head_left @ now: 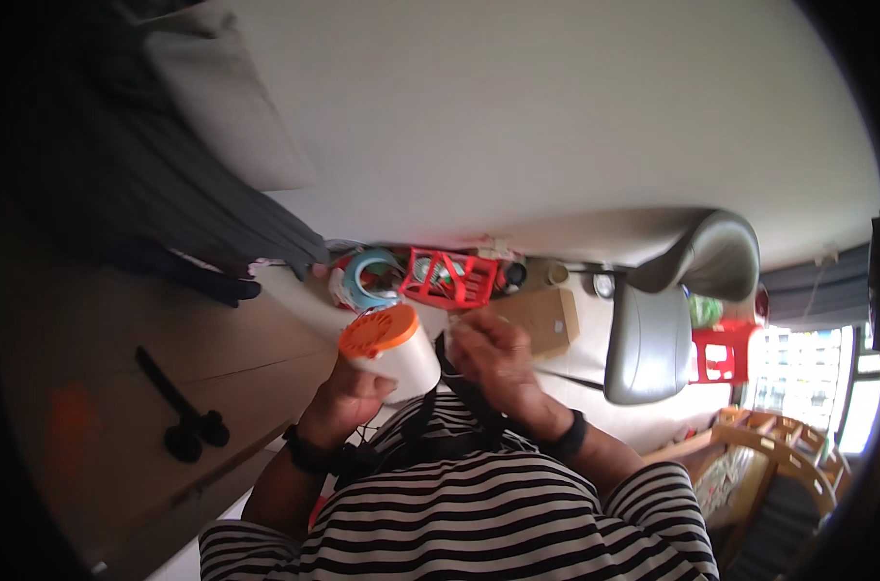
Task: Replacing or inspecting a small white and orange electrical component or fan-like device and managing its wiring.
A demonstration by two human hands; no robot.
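Note:
My left hand (348,399) is closed around a white canister (408,368) with an orange lid (380,330). The canister is held tilted in front of my chest, its lid on and facing up and to the left. My right hand (498,360) is raised just to the right of it, apart from the canister. Its fingers are curled in and slightly blurred, and whatever they may hold is hidden. Dark straps (444,353) show between the two hands, against my striped shirt.
Along the wall stand a light blue tub (371,266), a red basket (476,279) with things in it and a cardboard box (546,322). A grey chair (648,344) stands at the right, near a red crate (740,351). Wooden furniture (774,445) is lower right, a dark curtain (198,184) upper left.

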